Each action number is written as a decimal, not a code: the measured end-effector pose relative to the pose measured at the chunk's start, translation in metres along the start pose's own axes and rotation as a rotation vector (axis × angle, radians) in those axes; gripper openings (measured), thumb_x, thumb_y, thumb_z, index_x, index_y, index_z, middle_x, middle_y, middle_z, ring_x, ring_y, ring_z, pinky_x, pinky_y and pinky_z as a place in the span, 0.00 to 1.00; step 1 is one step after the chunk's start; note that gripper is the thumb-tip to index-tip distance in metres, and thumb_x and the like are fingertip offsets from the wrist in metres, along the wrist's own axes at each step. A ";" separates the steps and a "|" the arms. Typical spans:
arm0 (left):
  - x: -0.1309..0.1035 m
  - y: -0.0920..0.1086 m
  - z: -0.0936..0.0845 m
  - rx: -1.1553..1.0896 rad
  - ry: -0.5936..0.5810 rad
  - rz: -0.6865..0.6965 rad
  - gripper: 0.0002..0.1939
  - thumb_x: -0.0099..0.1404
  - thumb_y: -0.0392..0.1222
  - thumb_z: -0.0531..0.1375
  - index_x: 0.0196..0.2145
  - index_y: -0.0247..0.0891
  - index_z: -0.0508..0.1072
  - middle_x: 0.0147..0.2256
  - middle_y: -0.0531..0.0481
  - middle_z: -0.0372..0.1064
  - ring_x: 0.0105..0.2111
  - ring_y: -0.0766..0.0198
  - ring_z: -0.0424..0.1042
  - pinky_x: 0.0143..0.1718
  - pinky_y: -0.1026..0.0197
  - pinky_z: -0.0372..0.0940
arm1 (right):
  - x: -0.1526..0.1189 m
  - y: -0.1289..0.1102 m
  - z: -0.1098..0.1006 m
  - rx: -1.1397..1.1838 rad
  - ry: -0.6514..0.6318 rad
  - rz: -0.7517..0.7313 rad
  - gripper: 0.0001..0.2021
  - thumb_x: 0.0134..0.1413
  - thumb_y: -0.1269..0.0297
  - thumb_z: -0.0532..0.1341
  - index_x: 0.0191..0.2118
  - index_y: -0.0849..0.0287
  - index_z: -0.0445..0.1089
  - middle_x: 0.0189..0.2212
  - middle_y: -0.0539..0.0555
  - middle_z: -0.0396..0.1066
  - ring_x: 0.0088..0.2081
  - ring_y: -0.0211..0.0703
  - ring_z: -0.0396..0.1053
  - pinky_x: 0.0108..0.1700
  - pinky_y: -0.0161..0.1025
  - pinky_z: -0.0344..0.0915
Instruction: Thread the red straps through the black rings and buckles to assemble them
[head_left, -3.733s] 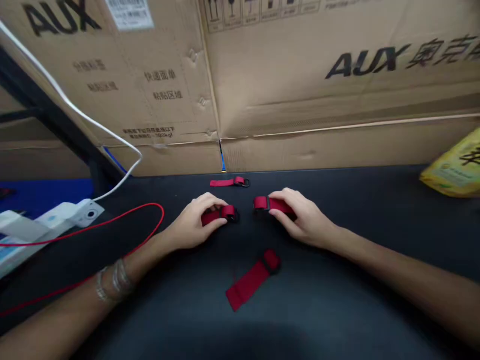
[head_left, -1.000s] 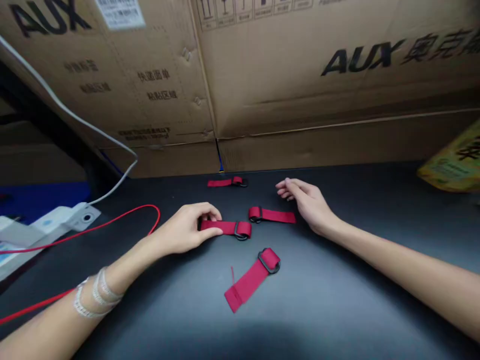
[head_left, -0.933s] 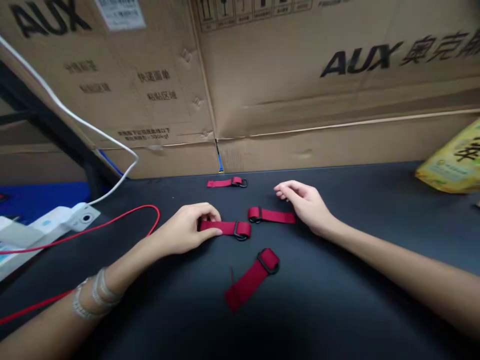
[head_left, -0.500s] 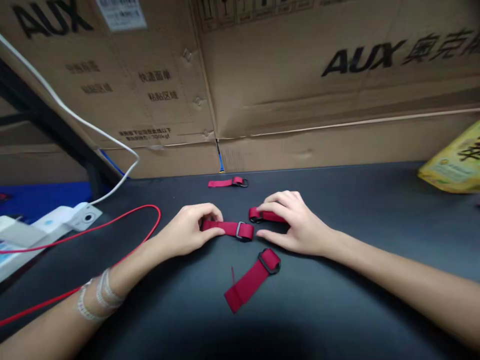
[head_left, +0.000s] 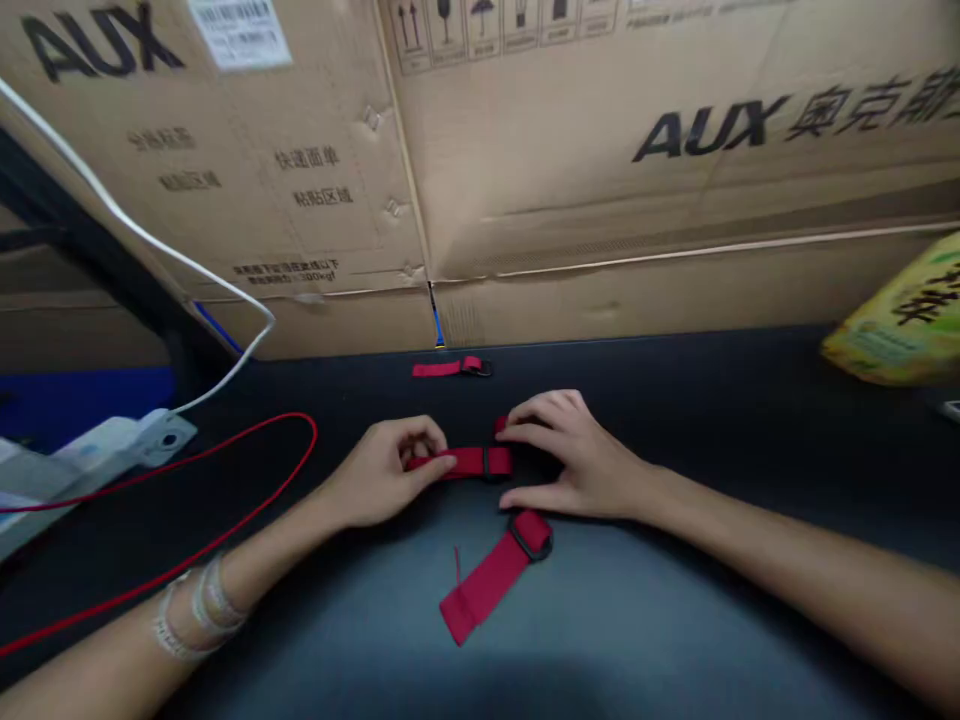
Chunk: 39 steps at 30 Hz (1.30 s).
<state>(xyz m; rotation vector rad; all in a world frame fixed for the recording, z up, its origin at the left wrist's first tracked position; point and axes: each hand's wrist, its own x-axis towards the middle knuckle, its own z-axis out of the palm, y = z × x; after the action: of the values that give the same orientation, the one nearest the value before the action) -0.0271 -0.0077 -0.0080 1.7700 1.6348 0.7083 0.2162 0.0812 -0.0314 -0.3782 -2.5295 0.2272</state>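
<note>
The left grip (head_left: 390, 472) pinches; the right grip (head_left: 581, 460) arches, spread.

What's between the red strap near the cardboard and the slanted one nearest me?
The head view shows the red strap in the left hand; rightward, another strap, mostly hidden by the right hand.

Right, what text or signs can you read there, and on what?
"AUX": left cardboard panel
"快递面单": same panel
"粘贴区域": same panel
"300kgf": same panel
"AUX 奥克": right cardboard panel; next character cut off
Handling signs (up arrows, glass, umbrella): same panel, top
Too blurred: white label, yellow pouch, other small print
Red straps: no text visible
</note>
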 end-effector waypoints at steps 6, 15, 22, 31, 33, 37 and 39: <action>-0.001 0.007 0.005 -0.167 -0.027 -0.013 0.15 0.61 0.53 0.61 0.31 0.36 0.68 0.23 0.54 0.65 0.24 0.67 0.64 0.27 0.64 0.60 | 0.003 -0.005 0.006 -0.001 -0.011 -0.013 0.23 0.52 0.46 0.65 0.47 0.59 0.73 0.45 0.60 0.70 0.47 0.48 0.65 0.51 0.49 0.58; -0.002 0.006 0.009 -0.238 -0.054 -0.026 0.13 0.63 0.50 0.60 0.31 0.36 0.69 0.27 0.52 0.67 0.26 0.66 0.67 0.28 0.63 0.63 | 0.002 -0.008 0.007 0.010 -0.012 -0.025 0.18 0.56 0.52 0.64 0.46 0.60 0.73 0.44 0.60 0.70 0.47 0.47 0.65 0.51 0.48 0.56; -0.001 0.006 0.005 -0.244 -0.066 0.026 0.10 0.62 0.45 0.59 0.28 0.36 0.67 0.31 0.50 0.68 0.27 0.68 0.64 0.31 0.64 0.62 | 0.002 -0.008 0.005 0.033 -0.042 -0.004 0.15 0.57 0.53 0.63 0.43 0.60 0.73 0.44 0.59 0.71 0.47 0.47 0.65 0.52 0.49 0.55; -0.001 0.006 -0.005 -0.240 -0.154 0.003 0.10 0.60 0.42 0.61 0.25 0.35 0.66 0.39 0.46 0.69 0.32 0.67 0.67 0.34 0.63 0.63 | 0.001 -0.008 0.005 0.059 -0.048 -0.002 0.15 0.56 0.54 0.64 0.43 0.60 0.74 0.43 0.58 0.71 0.47 0.46 0.65 0.52 0.48 0.54; 0.000 0.007 -0.007 -0.225 -0.191 0.005 0.10 0.60 0.41 0.61 0.25 0.34 0.66 0.39 0.45 0.69 0.34 0.66 0.68 0.36 0.63 0.64 | 0.000 -0.008 0.005 0.062 -0.043 -0.006 0.15 0.56 0.54 0.64 0.43 0.60 0.74 0.44 0.58 0.71 0.47 0.46 0.65 0.53 0.48 0.54; 0.001 0.005 -0.011 -0.237 -0.278 0.015 0.11 0.61 0.43 0.61 0.25 0.34 0.67 0.38 0.46 0.69 0.32 0.67 0.66 0.34 0.63 0.63 | 0.000 -0.007 0.005 0.060 -0.048 0.003 0.15 0.56 0.54 0.64 0.43 0.59 0.74 0.44 0.57 0.70 0.48 0.46 0.64 0.53 0.48 0.54; 0.002 0.003 -0.013 -0.234 -0.287 0.028 0.12 0.61 0.44 0.61 0.25 0.34 0.67 0.38 0.46 0.69 0.32 0.67 0.67 0.34 0.63 0.63 | 0.000 -0.007 0.005 0.058 -0.053 0.005 0.15 0.56 0.54 0.64 0.44 0.59 0.74 0.44 0.58 0.70 0.48 0.46 0.64 0.53 0.48 0.54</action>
<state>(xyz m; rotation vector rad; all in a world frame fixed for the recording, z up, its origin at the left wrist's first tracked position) -0.0340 -0.0049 0.0027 1.6425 1.2848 0.5986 0.2116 0.0743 -0.0341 -0.3595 -2.5677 0.3155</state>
